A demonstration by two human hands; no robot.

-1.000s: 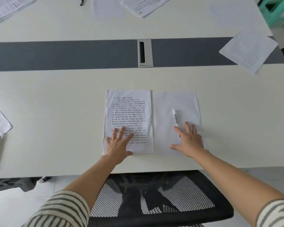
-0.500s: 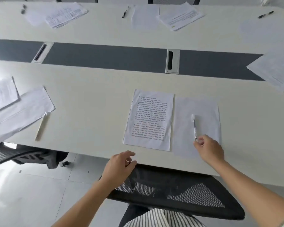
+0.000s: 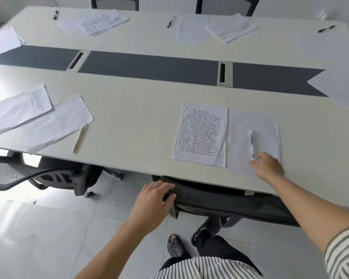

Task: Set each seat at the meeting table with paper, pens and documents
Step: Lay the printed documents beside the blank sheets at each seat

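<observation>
1. Far left: loose sheets (image 3: 38,117) lie askew on the table (image 3: 139,117), with a pale pen (image 3: 79,137) just beside them and a mesh chair (image 3: 18,174) below the table edge.
2. Left hand (image 3: 151,200): off the table, fingers curled over the top corner of the chair back (image 3: 220,200) and thumb against its near face, gripping it.
3. Printed document (image 3: 201,133): flat and square at the near seat, close to the table's front edge.
4. Blank sheet (image 3: 254,125): just beside the document on its right, their long edges almost touching.
5. Pen (image 3: 251,144): lying on the blank sheet, roughly parallel to its long edge.
6. Right hand (image 3: 268,166): on the blank sheet's near part, fingers loosely bent, tips at the pen's near end; whether they pinch it cannot be told.
</observation>
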